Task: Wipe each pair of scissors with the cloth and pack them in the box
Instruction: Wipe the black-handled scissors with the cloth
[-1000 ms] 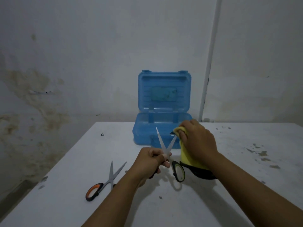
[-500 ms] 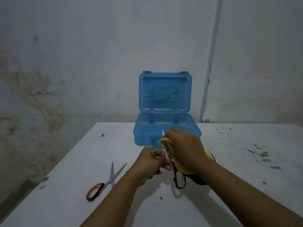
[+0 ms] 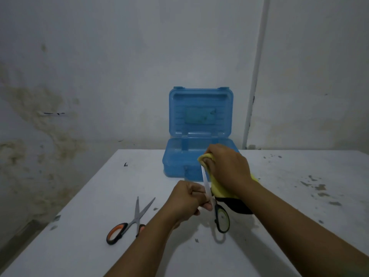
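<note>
No legible text, brand, number or sign. The label patch inside the lid of the blue plastic box, at 12 o'clock, is too blurred to read.

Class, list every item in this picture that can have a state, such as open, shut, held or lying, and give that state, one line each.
blue box: lid open, upright.
green-handled scissors: held, blade being wiped.
yellow cloth: gripped round the blade.
orange-handled scissors: blades open, lying on the table.
left hand: grips the scissors.
right hand: grips the cloth.
</note>
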